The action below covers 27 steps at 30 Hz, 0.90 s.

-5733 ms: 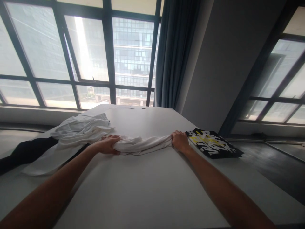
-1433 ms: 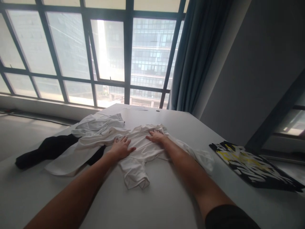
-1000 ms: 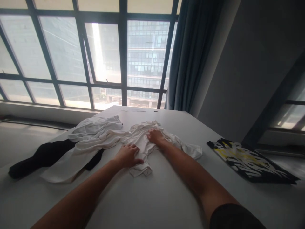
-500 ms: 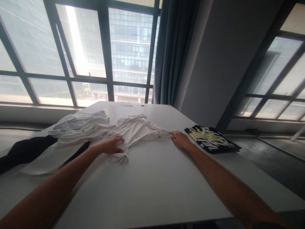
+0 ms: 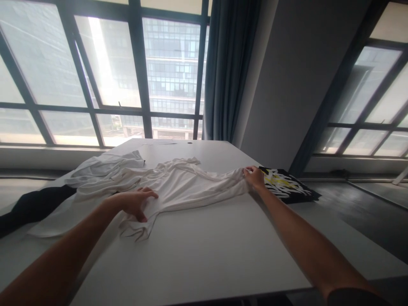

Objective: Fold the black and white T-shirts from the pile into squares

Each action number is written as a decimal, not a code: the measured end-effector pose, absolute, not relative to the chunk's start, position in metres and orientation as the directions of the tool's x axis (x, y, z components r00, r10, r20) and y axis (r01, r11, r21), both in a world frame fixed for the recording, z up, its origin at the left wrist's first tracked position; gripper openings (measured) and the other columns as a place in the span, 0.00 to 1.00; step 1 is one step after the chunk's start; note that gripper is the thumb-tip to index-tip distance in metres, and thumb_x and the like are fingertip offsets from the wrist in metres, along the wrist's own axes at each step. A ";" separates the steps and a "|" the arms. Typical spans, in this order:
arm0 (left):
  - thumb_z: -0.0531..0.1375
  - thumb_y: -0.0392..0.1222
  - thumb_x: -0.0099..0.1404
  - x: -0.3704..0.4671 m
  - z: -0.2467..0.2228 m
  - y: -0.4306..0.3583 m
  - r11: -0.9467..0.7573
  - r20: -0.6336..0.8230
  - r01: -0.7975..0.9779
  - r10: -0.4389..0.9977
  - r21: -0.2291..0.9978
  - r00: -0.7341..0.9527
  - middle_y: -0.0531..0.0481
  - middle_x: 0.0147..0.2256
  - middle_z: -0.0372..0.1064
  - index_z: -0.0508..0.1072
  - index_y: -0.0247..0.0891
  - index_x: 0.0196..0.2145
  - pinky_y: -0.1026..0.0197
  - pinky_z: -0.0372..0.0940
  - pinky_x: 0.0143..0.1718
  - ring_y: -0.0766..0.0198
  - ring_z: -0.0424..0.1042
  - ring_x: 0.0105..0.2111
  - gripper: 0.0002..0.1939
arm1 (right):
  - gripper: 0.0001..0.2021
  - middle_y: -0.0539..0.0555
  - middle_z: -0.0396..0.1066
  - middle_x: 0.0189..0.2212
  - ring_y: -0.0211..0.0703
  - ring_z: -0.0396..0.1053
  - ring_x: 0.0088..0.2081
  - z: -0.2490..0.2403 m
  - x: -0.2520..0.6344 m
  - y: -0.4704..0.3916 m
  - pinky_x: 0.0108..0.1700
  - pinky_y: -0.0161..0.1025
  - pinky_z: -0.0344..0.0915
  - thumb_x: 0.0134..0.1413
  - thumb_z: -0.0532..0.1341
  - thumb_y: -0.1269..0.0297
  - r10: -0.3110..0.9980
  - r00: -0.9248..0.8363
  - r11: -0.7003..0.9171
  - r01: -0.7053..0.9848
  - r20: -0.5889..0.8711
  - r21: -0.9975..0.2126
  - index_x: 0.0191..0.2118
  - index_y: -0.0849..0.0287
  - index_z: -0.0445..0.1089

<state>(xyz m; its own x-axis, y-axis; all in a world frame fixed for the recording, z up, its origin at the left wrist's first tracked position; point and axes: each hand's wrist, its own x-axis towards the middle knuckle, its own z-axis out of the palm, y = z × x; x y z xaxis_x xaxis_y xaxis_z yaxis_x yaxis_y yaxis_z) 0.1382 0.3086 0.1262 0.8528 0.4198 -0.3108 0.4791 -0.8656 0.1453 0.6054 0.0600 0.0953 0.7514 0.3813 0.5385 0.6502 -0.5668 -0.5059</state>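
A white shirt [image 5: 191, 187] lies stretched sideways across the white table [image 5: 204, 255], its surface lightly wrinkled. At its right end, my right hand [image 5: 254, 176] pinches the edge of the cloth. My left hand [image 5: 137, 203] rests on the left part of the shirt, thumb and fingers spread, beside a crumpled sleeve near the table's front. More white garments [image 5: 105, 168] lie in a loose heap to the left, touching the shirt.
Black cloth [image 5: 41, 202] lies under the white garments at the left. A folded black garment with white and yellow print [image 5: 285, 185] sits right of my right hand. Windows, a dark curtain [image 5: 228, 72] and a pillar stand behind the table.
My right hand has moved right and slightly up, pulling the shirt out wider and flatter. My left hand has shifted left and a little nearer, along with the sleeve by it.
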 end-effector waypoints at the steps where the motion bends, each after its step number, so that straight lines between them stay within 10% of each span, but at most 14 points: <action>1: 0.74 0.55 0.39 0.138 0.127 0.307 -0.867 -0.308 0.482 0.426 0.131 0.851 0.42 0.70 0.47 0.59 0.49 0.67 0.41 0.53 0.65 0.38 0.48 0.68 0.58 | 0.19 0.65 0.77 0.44 0.53 0.72 0.46 0.096 0.604 0.058 0.50 0.42 0.65 0.57 0.55 0.61 0.384 0.734 -0.593 0.661 0.561 -0.459 0.47 0.65 0.75; 6: 0.60 0.68 0.58 0.148 0.116 0.304 -0.929 -0.030 0.312 0.312 0.197 0.950 0.42 0.68 0.53 0.64 0.45 0.64 0.43 0.49 0.67 0.44 0.50 0.68 0.41 | 0.17 0.62 0.76 0.44 0.51 0.71 0.47 0.112 0.581 0.052 0.50 0.41 0.63 0.61 0.53 0.61 0.555 0.560 -0.581 0.790 0.615 -0.195 0.45 0.62 0.76; 10: 0.47 0.65 0.68 0.159 0.095 0.310 -0.923 0.117 0.346 0.367 0.168 0.923 0.41 0.66 0.59 0.68 0.38 0.61 0.50 0.52 0.66 0.50 0.56 0.66 0.35 | 0.16 0.55 0.80 0.37 0.44 0.75 0.39 0.116 0.552 0.057 0.43 0.35 0.65 0.61 0.57 0.56 0.844 0.446 -0.389 0.891 0.298 -0.235 0.43 0.58 0.78; 17: 0.52 0.73 0.59 0.157 0.105 0.302 -0.845 -0.113 0.531 0.523 0.059 0.845 0.38 0.69 0.50 0.58 0.37 0.68 0.45 0.53 0.64 0.43 0.52 0.68 0.49 | 0.26 0.61 0.67 0.61 0.51 0.64 0.61 0.092 0.539 0.063 0.64 0.41 0.56 0.57 0.63 0.54 0.953 0.288 -0.268 0.947 0.096 -0.179 0.59 0.61 0.71; 23: 0.58 0.73 0.53 0.158 0.136 0.266 -0.819 -0.136 0.573 0.571 -0.029 0.809 0.36 0.50 0.75 0.77 0.41 0.50 0.48 0.67 0.45 0.41 0.73 0.47 0.38 | 0.26 0.60 0.67 0.61 0.51 0.65 0.61 0.098 0.547 0.058 0.62 0.41 0.58 0.53 0.65 0.53 0.955 0.291 -0.271 0.937 0.064 -0.220 0.56 0.58 0.74; 27: 0.47 0.70 0.65 0.166 0.135 0.262 -0.814 -0.156 0.577 0.563 0.064 0.812 0.44 0.30 0.78 0.78 0.41 0.30 0.57 0.65 0.33 0.53 0.75 0.30 0.33 | 0.19 0.57 0.79 0.43 0.48 0.75 0.44 0.114 0.547 0.050 0.48 0.37 0.66 0.55 0.63 0.49 0.955 0.298 -0.288 0.936 0.018 -0.200 0.42 0.58 0.80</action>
